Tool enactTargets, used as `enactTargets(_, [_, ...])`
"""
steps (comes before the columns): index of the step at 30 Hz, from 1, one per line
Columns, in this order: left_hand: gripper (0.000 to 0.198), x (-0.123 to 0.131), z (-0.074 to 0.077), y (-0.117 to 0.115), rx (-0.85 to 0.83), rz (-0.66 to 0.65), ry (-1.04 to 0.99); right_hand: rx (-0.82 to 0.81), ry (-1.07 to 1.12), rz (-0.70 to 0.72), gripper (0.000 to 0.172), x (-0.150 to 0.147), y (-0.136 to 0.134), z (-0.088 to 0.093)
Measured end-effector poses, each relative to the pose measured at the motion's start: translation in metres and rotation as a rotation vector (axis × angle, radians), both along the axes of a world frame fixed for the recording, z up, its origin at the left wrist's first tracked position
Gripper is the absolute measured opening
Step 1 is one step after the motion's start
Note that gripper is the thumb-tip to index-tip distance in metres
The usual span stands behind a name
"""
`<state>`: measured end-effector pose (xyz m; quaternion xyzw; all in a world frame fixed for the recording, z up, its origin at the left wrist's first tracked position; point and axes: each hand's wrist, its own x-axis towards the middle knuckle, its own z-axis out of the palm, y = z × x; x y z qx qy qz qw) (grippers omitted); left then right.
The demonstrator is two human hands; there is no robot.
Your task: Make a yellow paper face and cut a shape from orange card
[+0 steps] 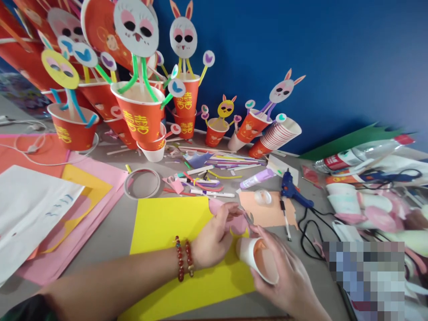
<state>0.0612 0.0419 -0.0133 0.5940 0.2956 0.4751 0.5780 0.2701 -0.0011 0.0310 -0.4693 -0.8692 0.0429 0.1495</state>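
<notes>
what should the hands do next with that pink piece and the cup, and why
Probably ease the pink paper piece the last bit onto the side of the paper cup. The left hand pinches the piece right beside the cup, and the right hand holds the cup tipped on its side above the yellow sheet, so the two nearly meet.

Our left hand (214, 236) lies palm down, wrist straight, fingers pinched together at the tips. Our right hand (287, 276) sits just beside it, fingers curled in a closed grip.
</notes>
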Motion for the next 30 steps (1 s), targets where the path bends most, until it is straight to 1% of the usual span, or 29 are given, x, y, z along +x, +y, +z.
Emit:
enactTargets(4, [0.070, 0.000, 0.001, 0.000, 0.000, -0.002, -0.003, -0.001, -0.012, -0.040, 0.076, 0.002, -0.001, -0.003])
enactTargets(11, [0.068, 0.000, 0.003, 0.000, -0.011, -0.016, -0.036, -0.034, -0.023, -0.043, 0.077, -0.004, 0.002, 0.001])
enactTargets(15, [0.068, -0.001, 0.004, 0.001, 0.005, -0.030, 0.033, -0.049, -0.038, -0.042, 0.078, -0.007, 0.002, 0.003])
enactTargets(19, [0.064, -0.003, 0.006, 0.001, 0.025, -0.038, 0.084, -0.036, -0.048, -0.038, 0.081, -0.007, 0.002, 0.005])
enactTargets(27, [0.055, 0.000, 0.003, 0.001, 0.058, -0.054, 0.072, -0.031, -0.032, -0.088, 0.079, -0.016, -0.004, 0.006])
enactTargets(30, [0.051, -0.002, 0.005, 0.001, 0.068, -0.060, 0.088, -0.033, -0.027, -0.098, 0.078, -0.018, -0.006, 0.004])
